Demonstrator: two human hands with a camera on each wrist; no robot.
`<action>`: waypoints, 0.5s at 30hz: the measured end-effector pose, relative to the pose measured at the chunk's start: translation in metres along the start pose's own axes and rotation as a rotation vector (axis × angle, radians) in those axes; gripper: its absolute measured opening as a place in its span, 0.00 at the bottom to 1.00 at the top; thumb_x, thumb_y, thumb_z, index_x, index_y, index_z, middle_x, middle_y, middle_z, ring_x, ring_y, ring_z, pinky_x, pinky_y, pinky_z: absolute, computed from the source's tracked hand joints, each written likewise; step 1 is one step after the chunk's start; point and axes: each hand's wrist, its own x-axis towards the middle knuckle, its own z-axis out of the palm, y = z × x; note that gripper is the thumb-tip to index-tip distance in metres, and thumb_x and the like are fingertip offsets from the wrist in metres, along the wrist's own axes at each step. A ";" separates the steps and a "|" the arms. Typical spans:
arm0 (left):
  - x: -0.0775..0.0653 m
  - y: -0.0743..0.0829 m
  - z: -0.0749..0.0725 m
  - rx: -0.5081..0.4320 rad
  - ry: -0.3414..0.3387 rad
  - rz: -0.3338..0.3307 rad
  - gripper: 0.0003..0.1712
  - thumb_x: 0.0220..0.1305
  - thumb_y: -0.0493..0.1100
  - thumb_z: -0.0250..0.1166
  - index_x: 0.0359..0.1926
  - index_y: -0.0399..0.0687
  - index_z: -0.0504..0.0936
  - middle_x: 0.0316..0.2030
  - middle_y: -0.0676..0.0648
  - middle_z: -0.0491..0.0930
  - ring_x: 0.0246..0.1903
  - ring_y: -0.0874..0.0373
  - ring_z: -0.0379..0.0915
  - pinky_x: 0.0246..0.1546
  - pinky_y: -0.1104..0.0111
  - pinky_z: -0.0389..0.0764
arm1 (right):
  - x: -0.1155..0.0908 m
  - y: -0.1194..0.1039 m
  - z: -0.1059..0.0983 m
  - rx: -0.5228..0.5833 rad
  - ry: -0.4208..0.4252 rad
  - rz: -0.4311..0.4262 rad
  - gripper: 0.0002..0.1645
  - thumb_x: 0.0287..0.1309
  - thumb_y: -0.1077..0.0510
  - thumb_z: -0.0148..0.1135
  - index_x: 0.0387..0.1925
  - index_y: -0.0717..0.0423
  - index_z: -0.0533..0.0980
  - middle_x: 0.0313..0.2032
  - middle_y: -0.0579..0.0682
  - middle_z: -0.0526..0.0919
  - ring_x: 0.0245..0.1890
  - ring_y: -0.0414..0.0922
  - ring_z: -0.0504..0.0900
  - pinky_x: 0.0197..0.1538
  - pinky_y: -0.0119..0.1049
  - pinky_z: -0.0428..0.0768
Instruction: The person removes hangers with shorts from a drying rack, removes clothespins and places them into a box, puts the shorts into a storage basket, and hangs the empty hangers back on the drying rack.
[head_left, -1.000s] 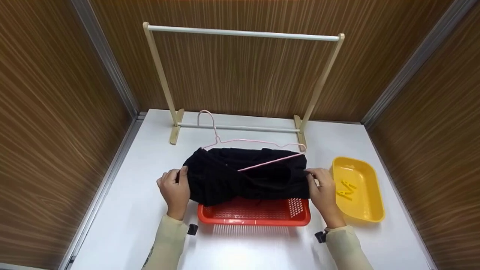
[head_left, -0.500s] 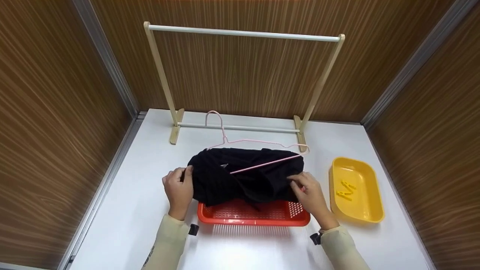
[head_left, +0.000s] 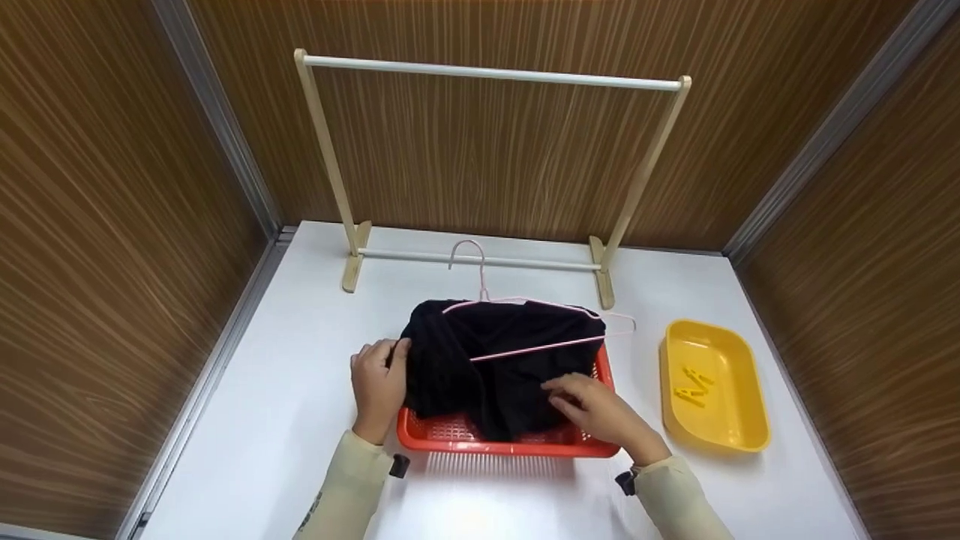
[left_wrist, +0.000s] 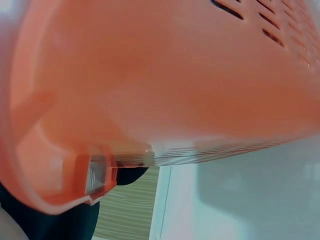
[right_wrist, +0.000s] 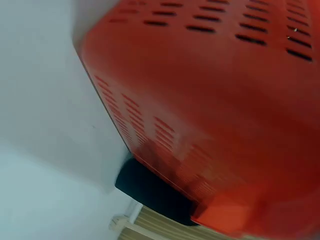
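Head view is showing the left hand (head_left: 379, 382) pinching a black garment (head_left: 439, 367) at its edge with the fingers, the right hand (head_left: 596, 411) resting over its front, whether gripping I cannot tell, a pink hanger (head_left: 536, 349) crossing the cloth, and a red basket (head_left: 510, 449) standing beneath on the white surface (head_left: 262, 457)

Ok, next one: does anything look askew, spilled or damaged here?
The pink hanger looks lopsided in the black cloth over the red basket: its left side disappears under a fold, while its right end sticks out bare past the cloth's edge. No spill or damage shows.
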 end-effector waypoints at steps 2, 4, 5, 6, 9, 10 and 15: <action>0.000 0.000 0.000 -0.006 0.002 0.003 0.14 0.72 0.46 0.67 0.28 0.45 0.85 0.26 0.48 0.84 0.27 0.50 0.73 0.36 0.58 0.64 | -0.001 -0.002 -0.002 -0.014 0.064 -0.051 0.14 0.70 0.57 0.65 0.55 0.49 0.82 0.48 0.41 0.85 0.48 0.38 0.80 0.57 0.44 0.81; 0.000 0.000 0.000 -0.011 0.006 0.009 0.14 0.71 0.45 0.68 0.28 0.45 0.85 0.26 0.48 0.84 0.26 0.50 0.73 0.36 0.58 0.64 | -0.001 -0.004 -0.003 -0.035 0.148 -0.139 0.14 0.68 0.61 0.66 0.54 0.51 0.82 0.46 0.43 0.85 0.45 0.38 0.80 0.53 0.39 0.82; 0.000 0.000 0.000 -0.012 0.007 0.012 0.14 0.71 0.45 0.68 0.28 0.45 0.85 0.26 0.48 0.85 0.26 0.50 0.73 0.36 0.58 0.65 | -0.001 -0.005 -0.004 -0.051 0.203 -0.191 0.15 0.67 0.63 0.67 0.53 0.52 0.82 0.44 0.44 0.84 0.42 0.38 0.79 0.50 0.37 0.81; 0.000 0.000 -0.001 -0.013 0.007 0.014 0.14 0.71 0.45 0.68 0.28 0.45 0.85 0.27 0.48 0.85 0.26 0.50 0.73 0.36 0.57 0.65 | -0.001 -0.005 -0.005 -0.063 0.268 -0.243 0.16 0.65 0.66 0.67 0.53 0.53 0.82 0.43 0.46 0.84 0.40 0.39 0.79 0.48 0.35 0.81; 0.000 0.000 0.000 -0.011 -0.003 0.015 0.14 0.71 0.45 0.68 0.28 0.45 0.85 0.27 0.49 0.85 0.26 0.50 0.74 0.36 0.57 0.65 | 0.003 -0.004 -0.008 -0.087 0.519 -0.356 0.19 0.58 0.73 0.65 0.51 0.59 0.83 0.40 0.51 0.85 0.37 0.44 0.79 0.46 0.33 0.77; 0.001 0.000 0.000 -0.012 -0.009 0.014 0.14 0.71 0.45 0.68 0.28 0.45 0.85 0.27 0.49 0.85 0.27 0.50 0.74 0.36 0.57 0.66 | 0.004 -0.004 -0.010 -0.092 0.612 -0.364 0.20 0.56 0.74 0.64 0.50 0.60 0.83 0.40 0.53 0.85 0.38 0.47 0.80 0.48 0.33 0.76; 0.002 0.000 -0.001 -0.010 -0.040 0.011 0.13 0.70 0.46 0.69 0.28 0.45 0.86 0.28 0.49 0.86 0.27 0.51 0.75 0.36 0.58 0.66 | 0.009 0.002 -0.020 -0.174 0.902 -0.230 0.21 0.56 0.69 0.65 0.54 0.64 0.81 0.50 0.61 0.83 0.50 0.60 0.78 0.63 0.40 0.68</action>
